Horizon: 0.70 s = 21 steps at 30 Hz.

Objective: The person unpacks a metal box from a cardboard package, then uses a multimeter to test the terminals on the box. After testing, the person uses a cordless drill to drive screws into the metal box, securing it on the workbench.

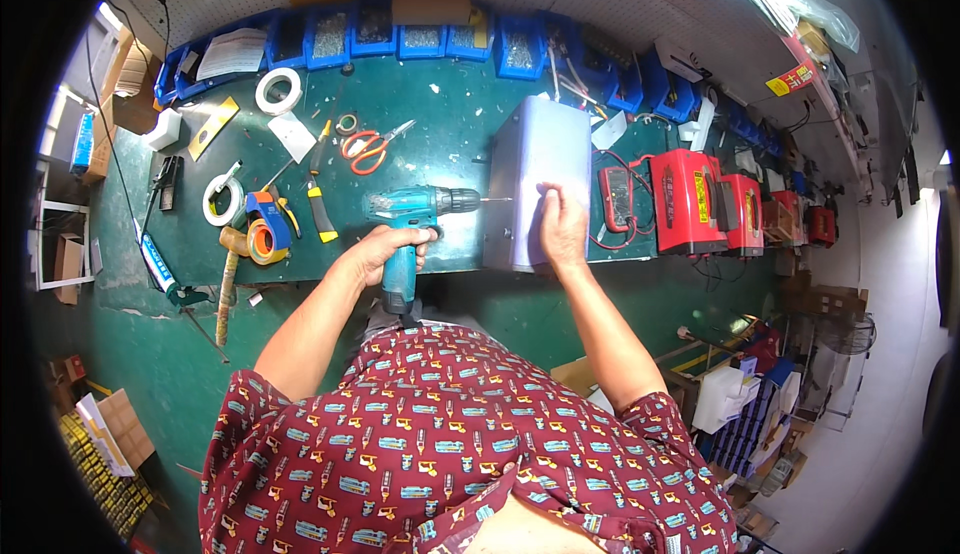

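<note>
My left hand (378, 254) is wrapped around the grip of a teal cordless drill (410, 210), just in front of my body. The drill lies level, its black chuck and thin bit pointing right. The bit's tip reaches the left side of a silver-grey metal box (543, 139); I cannot tell whether it is inside a hole. My right hand (565, 226) grips the near right part of the box, fingers bent against its top. The box stands at the bench's front edge, and its far right side is hidden from view.
The green bench (440, 114) carries orange-handled scissors (368, 154), tape rolls (278, 92), a tape dispenser (266, 229) and a hammer (230, 254) on the left. Right of the box lie a red multimeter (618, 199) and red machines (688, 199). Blue bins (328, 39) line the back.
</note>
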Available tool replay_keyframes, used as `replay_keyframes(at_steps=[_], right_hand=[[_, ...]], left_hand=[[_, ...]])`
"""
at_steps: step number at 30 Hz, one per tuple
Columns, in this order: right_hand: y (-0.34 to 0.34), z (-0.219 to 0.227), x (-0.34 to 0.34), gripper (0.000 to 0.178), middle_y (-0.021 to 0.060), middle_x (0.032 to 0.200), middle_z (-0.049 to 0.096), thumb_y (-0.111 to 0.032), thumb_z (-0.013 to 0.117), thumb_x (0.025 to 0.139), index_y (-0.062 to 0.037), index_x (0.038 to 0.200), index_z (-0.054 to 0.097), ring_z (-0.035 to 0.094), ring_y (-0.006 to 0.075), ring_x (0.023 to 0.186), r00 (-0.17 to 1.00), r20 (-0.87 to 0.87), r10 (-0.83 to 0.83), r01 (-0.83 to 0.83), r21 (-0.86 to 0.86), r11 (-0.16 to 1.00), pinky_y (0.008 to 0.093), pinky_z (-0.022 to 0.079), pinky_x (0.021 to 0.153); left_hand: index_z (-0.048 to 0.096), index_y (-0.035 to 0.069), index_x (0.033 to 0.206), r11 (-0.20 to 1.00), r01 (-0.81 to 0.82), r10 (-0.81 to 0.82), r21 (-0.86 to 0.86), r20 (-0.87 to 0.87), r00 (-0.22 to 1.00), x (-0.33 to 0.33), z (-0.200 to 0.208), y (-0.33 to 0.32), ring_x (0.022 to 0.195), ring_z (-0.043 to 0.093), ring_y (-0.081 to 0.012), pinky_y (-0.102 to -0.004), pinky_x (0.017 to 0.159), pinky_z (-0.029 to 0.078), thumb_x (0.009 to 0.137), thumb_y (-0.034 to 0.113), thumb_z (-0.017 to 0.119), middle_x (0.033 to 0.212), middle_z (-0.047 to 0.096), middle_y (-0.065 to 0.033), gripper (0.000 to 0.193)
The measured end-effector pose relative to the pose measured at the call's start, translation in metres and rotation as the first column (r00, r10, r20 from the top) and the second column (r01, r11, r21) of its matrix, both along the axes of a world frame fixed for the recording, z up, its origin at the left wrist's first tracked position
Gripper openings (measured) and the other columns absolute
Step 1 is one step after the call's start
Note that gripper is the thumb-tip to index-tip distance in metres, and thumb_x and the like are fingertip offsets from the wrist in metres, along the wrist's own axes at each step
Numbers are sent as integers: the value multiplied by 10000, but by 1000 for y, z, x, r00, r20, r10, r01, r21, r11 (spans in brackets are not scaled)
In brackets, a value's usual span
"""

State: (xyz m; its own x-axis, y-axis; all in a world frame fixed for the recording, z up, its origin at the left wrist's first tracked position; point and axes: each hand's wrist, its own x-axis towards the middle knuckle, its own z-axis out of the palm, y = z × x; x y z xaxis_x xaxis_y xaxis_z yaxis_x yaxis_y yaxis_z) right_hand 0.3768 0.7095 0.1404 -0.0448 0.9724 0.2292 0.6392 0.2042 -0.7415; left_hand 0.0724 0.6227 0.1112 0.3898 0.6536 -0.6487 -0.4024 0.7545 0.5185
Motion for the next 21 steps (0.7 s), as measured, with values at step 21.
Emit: replay_keyframes(at_steps=[21], right_hand=[[-11,0,11,149,119,946,738,-112,583,962,-14,1006,687,717,253,861,995,64,-80,75,76,994,363,549,754]], left_hand=[[658,17,1189,994,107,-107,2,13,994,9,-3,-43,777,638,-145,-316,752,552,878,252,777,858,658,-15,408]])
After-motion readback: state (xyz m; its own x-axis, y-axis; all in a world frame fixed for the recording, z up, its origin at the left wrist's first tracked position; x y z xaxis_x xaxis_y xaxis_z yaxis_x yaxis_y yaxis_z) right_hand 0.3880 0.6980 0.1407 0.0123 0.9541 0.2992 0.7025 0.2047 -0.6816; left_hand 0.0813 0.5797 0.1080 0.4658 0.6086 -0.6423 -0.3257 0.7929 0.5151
